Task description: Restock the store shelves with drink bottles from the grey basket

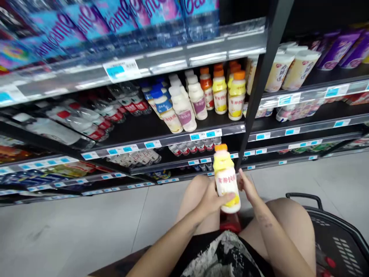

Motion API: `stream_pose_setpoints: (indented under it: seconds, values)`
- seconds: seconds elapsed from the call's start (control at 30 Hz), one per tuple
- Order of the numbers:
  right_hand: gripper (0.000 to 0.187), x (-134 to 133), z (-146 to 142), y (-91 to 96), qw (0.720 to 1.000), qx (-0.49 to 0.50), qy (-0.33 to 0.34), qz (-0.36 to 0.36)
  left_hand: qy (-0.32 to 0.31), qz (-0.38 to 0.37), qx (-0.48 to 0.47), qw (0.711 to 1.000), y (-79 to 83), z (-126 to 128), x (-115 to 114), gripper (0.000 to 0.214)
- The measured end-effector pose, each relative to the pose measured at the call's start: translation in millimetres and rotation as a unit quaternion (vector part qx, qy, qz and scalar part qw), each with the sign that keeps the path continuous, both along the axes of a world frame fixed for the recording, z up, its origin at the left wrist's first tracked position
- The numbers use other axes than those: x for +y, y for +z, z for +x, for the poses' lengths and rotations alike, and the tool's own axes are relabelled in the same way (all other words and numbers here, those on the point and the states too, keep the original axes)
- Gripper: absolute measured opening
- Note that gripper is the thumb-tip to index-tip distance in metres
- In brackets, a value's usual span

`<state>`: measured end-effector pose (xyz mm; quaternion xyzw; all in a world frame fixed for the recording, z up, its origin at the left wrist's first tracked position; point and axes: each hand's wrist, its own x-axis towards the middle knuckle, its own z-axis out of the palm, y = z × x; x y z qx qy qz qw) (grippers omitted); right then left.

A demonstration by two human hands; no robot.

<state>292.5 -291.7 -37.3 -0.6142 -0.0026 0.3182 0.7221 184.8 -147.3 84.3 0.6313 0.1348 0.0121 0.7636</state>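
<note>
A milk drink bottle [226, 175] with an orange cap, a yellow shoulder and a white label with red characters is upright, tilted slightly, in front of my knees. My left hand [216, 198] is closed around its lower left side, the thumb across the front. My right hand [245, 184] is just right of the bottle, one digit stretched upward and the others partly curled; whether it touches the bottle I cannot make out. On the shelf ahead, similar yellow bottles [237, 96] with orange caps stand beside white bottles [184, 109] with purple labels and blue-capped bottles [165, 107].
A grey-edged shelf [173, 57] with blue drink packs [115, 17] is above. Clear bottles with red caps [83, 119] lie at the left. A dark upright post [259, 77] divides the shelves; cups [301, 71] are right of it. A black basket [337, 234] is at my right.
</note>
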Motion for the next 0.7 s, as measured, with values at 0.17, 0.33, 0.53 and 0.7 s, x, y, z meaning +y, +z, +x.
stream_pose_setpoints:
  seconds: [0.17,0.33,0.53,0.7]
  values:
    - [0.071,3,12,-33.3,0.968,-0.089,0.076,-0.223,0.12,0.15,-0.142,0.971,61.7,121,59,0.059]
    - [0.064,18,10,-52.2,0.944,-0.153,0.138,-0.257,0.23,0.177,-0.202,0.935,88.4,222,97,0.076]
    - [0.057,27,18,-61.3,0.926,-0.159,0.178,-0.293,0.153,0.176,-0.158,0.96,78.9,262,117,0.075]
    - [0.055,35,24,-71.2,0.916,-0.165,0.198,-0.308,0.094,0.257,-0.156,0.949,70.5,275,133,0.086]
